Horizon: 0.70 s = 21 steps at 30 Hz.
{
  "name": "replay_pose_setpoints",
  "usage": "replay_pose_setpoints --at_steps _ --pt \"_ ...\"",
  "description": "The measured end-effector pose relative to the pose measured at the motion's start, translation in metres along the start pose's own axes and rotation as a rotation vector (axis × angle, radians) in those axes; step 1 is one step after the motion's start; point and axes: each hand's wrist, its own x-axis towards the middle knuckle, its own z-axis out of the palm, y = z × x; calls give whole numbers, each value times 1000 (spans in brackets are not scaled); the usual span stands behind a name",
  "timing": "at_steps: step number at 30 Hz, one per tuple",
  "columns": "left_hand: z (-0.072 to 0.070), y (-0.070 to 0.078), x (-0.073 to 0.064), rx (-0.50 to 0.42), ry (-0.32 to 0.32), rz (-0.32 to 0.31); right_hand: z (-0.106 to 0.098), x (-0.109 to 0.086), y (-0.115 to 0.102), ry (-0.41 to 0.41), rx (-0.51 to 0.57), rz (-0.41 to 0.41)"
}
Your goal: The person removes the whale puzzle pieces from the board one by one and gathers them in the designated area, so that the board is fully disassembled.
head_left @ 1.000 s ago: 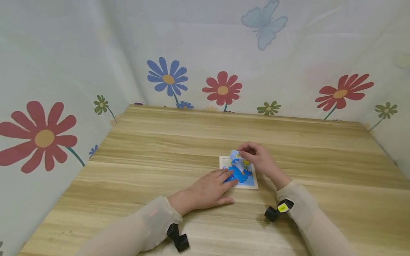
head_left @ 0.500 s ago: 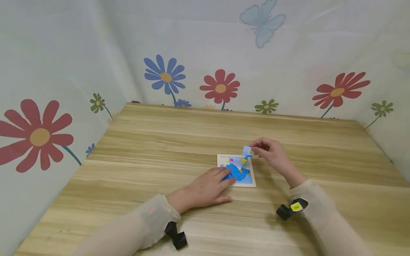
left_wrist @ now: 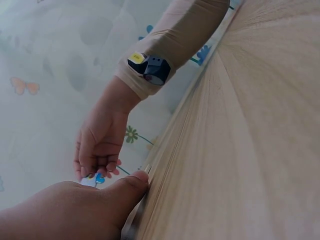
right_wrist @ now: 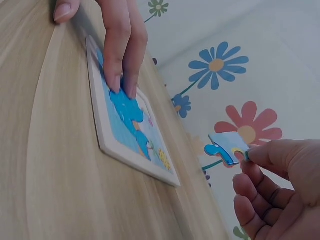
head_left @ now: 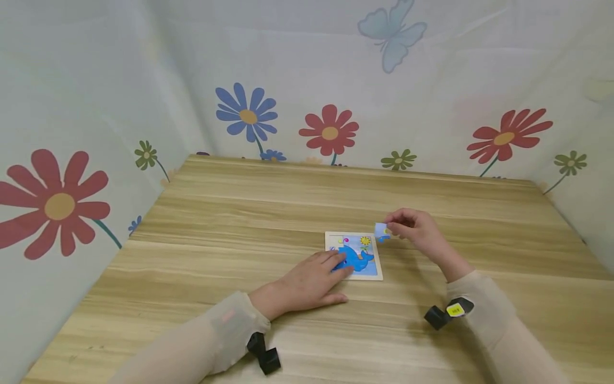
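A small jigsaw puzzle (head_left: 366,269) with a blue whale and a yellow flower lies in a pale frame on the wooden table. My left hand (head_left: 307,282) rests on its left part, fingers straight, the fingertips pressing on the whale; they cover some of the picture. Off the frame's upper right corner, my right hand (head_left: 417,232) pinches a light blue puzzle piece (head_left: 381,231) between thumb and forefinger. In the right wrist view the puzzle piece (right_wrist: 227,146) shows a blue shape and a bit of yellow, held up above the table and apart from the frame.
The wooden table (head_left: 240,213) spreads around the puzzle on all sides. A white cloth (head_left: 297,53) printed with flowers and a butterfly hangs behind and at the sides. Each wrist wears a black camera mount (head_left: 448,313).
My right hand has moved right with the puzzle piece, from over the frame's top edge to beyond its upper right corner. My left hand has stayed on the puzzle.
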Motion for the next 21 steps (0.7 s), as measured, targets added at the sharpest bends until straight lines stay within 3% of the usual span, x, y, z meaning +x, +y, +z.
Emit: replay_pose_setpoints --at_steps 13,21 --pt "-1 1 -1 -17 -12 -1 -1 -7 24 -58 -24 86" --pt "0 0 0 -10 9 6 3 -8 36 -73 0 87"
